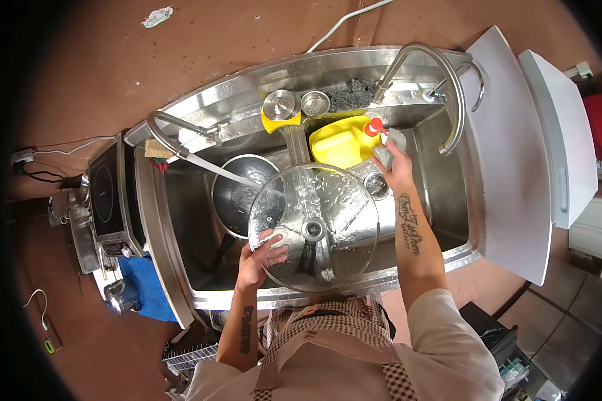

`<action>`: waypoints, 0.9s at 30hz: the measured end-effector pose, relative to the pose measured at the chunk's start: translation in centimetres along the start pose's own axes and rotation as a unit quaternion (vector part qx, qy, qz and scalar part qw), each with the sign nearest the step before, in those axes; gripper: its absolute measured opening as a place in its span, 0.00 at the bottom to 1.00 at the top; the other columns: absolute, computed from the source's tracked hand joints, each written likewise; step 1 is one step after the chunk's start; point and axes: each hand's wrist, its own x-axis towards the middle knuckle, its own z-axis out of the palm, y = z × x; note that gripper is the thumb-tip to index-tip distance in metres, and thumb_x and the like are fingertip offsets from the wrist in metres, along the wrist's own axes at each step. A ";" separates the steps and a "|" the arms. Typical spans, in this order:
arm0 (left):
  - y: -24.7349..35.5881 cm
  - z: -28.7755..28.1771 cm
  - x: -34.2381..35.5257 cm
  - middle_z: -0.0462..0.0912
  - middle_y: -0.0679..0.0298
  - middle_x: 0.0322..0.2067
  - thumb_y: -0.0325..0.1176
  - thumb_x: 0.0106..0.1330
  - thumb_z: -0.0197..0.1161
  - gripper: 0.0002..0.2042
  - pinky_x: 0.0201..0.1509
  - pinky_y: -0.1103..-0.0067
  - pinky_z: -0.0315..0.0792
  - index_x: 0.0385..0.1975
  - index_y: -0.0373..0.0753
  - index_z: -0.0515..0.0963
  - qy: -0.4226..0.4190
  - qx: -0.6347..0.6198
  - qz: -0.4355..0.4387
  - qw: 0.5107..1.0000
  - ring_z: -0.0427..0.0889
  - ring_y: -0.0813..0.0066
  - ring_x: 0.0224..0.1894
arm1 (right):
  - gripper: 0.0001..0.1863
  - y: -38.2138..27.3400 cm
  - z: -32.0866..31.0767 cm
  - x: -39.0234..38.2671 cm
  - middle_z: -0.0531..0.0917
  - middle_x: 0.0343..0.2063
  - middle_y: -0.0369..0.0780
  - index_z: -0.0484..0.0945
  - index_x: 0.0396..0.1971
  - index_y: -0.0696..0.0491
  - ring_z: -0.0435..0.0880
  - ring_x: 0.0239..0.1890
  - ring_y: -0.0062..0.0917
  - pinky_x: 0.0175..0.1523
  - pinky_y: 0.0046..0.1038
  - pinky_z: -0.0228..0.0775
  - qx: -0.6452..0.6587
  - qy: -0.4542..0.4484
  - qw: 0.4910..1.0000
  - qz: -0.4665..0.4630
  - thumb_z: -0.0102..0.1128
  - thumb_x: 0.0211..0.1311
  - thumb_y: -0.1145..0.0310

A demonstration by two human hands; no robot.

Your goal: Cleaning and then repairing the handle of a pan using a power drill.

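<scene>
My left hand point(262, 259) is closed on the left rim of a wet round glass pot lid point(346, 250), held over the sink divider. The lid has a metal rim and a dark central knob. My right hand point(399, 166) grips a grey scrubbing cloth point(382, 158) just beyond the lid's upper right edge. Right beside it lies a yellow detergent jug point(338, 144) with a red cap point(374, 127); whether my fingers touch the cap I cannot tell. In the left basin sits a black frying pan point(237, 200), with water running toward it from the left faucet point(180, 148).
A second curved faucet point(458, 100) arches over the right basin point(448, 194). Along the back ledge are a round metal lid point(279, 105), a small strainer point(315, 103) and dark steel wool point(354, 95). An induction cooktop point(104, 192) stands left, a white board point(512, 160) right.
</scene>
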 end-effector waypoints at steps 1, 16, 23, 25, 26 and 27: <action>0.1 -0.2 -0.5 0.78 0.46 0.52 0.28 0.69 0.55 0.20 0.47 0.64 0.81 0.60 0.31 0.67 0.011 0.002 -0.001 1.000 0.83 0.49 0.48 | 0.20 0.1 0.7 0.2 0.78 0.46 0.41 0.69 0.51 0.56 0.81 0.46 0.31 0.49 0.37 0.78 0.065 -0.033 0.997 0.010 0.61 0.61 0.71; 0.3 0.9 0.5 0.78 0.49 0.53 0.29 0.69 0.54 0.20 0.47 0.65 0.81 0.61 0.34 0.67 -0.002 0.019 -0.005 1.000 0.83 0.52 0.49 | 0.25 -3.2 2.5 3.8 0.82 0.47 0.44 0.73 0.53 0.61 0.83 0.47 0.32 0.54 0.34 0.76 -0.076 -0.103 0.992 0.022 0.68 0.57 0.69; -0.2 0.3 0.6 0.78 0.50 0.53 0.30 0.70 0.55 0.20 0.48 0.65 0.80 0.61 0.32 0.67 -0.007 -0.004 0.001 1.000 0.83 0.53 0.48 | 0.23 -3.3 2.8 3.0 0.83 0.45 0.43 0.74 0.52 0.60 0.84 0.46 0.32 0.52 0.36 0.77 -0.068 -0.091 0.990 0.077 0.67 0.58 0.67; -0.5 0.1 0.4 0.78 0.50 0.53 0.30 0.71 0.55 0.20 0.48 0.65 0.80 0.61 0.32 0.67 0.001 -0.004 0.002 1.000 0.83 0.53 0.48 | 0.23 -3.6 2.5 1.7 0.83 0.44 0.43 0.74 0.52 0.59 0.84 0.46 0.33 0.53 0.37 0.78 -0.006 -0.113 0.984 0.136 0.67 0.59 0.65; -0.6 0.3 0.4 0.78 0.50 0.53 0.30 0.71 0.55 0.20 0.48 0.65 0.80 0.61 0.32 0.67 0.004 -0.004 0.001 1.000 0.83 0.53 0.48 | 0.23 -3.7 1.5 1.7 0.83 0.44 0.43 0.74 0.52 0.59 0.84 0.46 0.33 0.53 0.37 0.78 -0.008 -0.114 0.984 0.136 0.67 0.59 0.65; -0.6 0.4 0.4 0.78 0.50 0.53 0.30 0.71 0.55 0.20 0.49 0.65 0.79 0.61 0.32 0.67 0.000 0.000 -0.001 1.000 0.83 0.52 0.49 | 0.22 -3.7 0.2 1.7 0.83 0.44 0.43 0.74 0.52 0.59 0.84 0.46 0.33 0.53 0.37 0.77 0.010 -0.092 0.988 0.124 0.65 0.61 0.65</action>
